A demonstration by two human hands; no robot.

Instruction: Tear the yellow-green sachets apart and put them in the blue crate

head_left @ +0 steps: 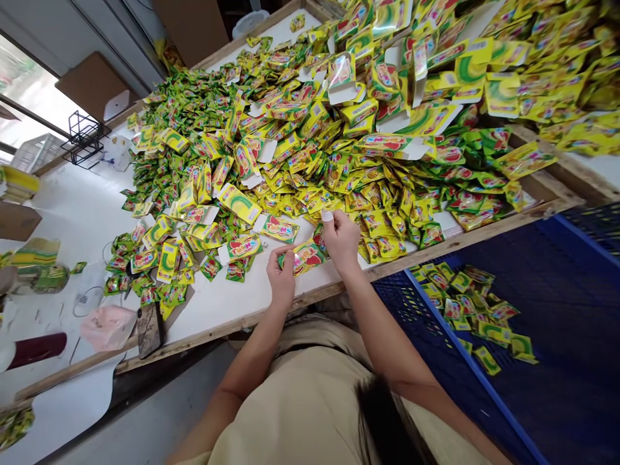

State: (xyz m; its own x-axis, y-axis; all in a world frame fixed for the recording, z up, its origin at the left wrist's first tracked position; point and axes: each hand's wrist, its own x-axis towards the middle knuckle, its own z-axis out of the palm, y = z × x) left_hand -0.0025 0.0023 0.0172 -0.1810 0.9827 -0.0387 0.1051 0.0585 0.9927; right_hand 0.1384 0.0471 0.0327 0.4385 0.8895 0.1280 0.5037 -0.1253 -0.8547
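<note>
Near the table's front edge, my left hand (282, 274) grips one end of a small printed candy box (307, 256), yellow and green with red fruit and colourful lettering. Just right of the box, my right hand (343, 243) is closed with its fingers curled. Something white (328, 216) covers its thumb tip, and what the fingers may hold is hidden. A green sachet (318, 236) shows between the hands. Two more boxes, one box (277, 227) with a white flap and another box (241, 248), lie left of my hands.
A big heap of yellow and green sachets (188, 103) and boxes covers the wood-framed table (213, 316). A phone (150, 329) lies at the front edge, near a pink bag (107, 326). Below right, a blue crate (547, 297) contains several packed boxes. A black wire rack (83, 139) stands far left.
</note>
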